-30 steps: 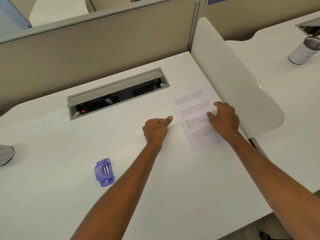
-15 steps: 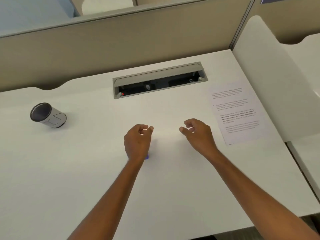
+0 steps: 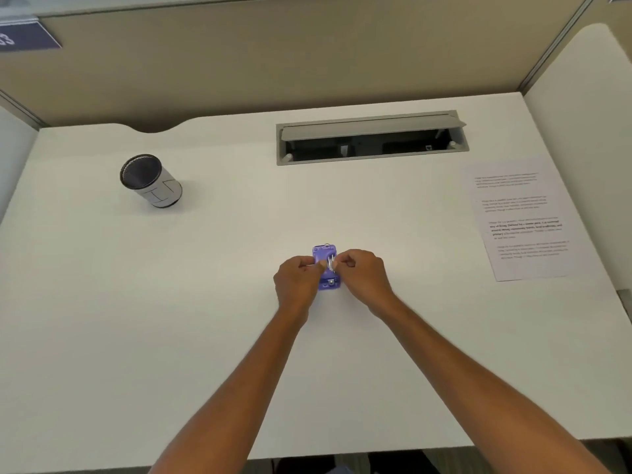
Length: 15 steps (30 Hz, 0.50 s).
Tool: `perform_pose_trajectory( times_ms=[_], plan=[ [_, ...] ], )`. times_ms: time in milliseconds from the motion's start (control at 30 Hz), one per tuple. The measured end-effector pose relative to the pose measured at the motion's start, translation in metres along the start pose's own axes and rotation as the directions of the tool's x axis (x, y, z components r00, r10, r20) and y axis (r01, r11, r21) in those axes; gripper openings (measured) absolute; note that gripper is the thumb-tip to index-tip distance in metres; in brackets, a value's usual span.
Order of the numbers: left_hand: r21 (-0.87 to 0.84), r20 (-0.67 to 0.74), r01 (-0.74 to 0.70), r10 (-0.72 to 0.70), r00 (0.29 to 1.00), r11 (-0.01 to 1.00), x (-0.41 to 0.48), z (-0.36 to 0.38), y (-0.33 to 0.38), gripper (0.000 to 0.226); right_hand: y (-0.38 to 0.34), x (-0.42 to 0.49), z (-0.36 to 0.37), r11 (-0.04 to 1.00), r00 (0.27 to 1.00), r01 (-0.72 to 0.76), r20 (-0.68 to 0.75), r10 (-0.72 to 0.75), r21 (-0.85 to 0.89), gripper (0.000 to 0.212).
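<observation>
Purple device (image 3: 324,253) pinched at mid worktop (image 3: 239,336)
The left hand (image 3: 297,282) and right hand (image 3: 364,273) each have a narrow grip on it; if one pulls harder, the small device may slip out and skid away

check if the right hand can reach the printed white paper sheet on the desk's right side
Probably yes: only bare white desk lies between the right hand and the printed white paper sheet. It would have to release the small purple plastic device it pinches.
</observation>
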<state>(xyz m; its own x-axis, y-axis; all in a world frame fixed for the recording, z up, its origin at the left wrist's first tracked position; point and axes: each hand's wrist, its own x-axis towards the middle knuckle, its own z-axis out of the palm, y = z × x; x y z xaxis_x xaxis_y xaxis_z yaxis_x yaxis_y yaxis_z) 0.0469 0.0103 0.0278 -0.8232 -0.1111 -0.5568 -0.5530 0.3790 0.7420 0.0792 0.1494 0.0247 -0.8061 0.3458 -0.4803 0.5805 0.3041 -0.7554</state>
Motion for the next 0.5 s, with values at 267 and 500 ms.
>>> perform_pose_trajectory(
  times_ms=[267,500],
  plan=[
    [-0.05,0.023,-0.051,0.052,0.998,0.997,0.001,-0.006,0.001,0.021,-0.004,0.0,0.019,0.99,0.994,-0.088,-0.061,0.095,0.108,0.02],
    [-0.004,0.037,-0.121,0.121,0.992,0.993,-0.006,0.0,0.005,0.022,0.003,0.001,0.012,0.986,0.993,-0.088,-0.063,0.097,0.143,0.022]
  ],
)
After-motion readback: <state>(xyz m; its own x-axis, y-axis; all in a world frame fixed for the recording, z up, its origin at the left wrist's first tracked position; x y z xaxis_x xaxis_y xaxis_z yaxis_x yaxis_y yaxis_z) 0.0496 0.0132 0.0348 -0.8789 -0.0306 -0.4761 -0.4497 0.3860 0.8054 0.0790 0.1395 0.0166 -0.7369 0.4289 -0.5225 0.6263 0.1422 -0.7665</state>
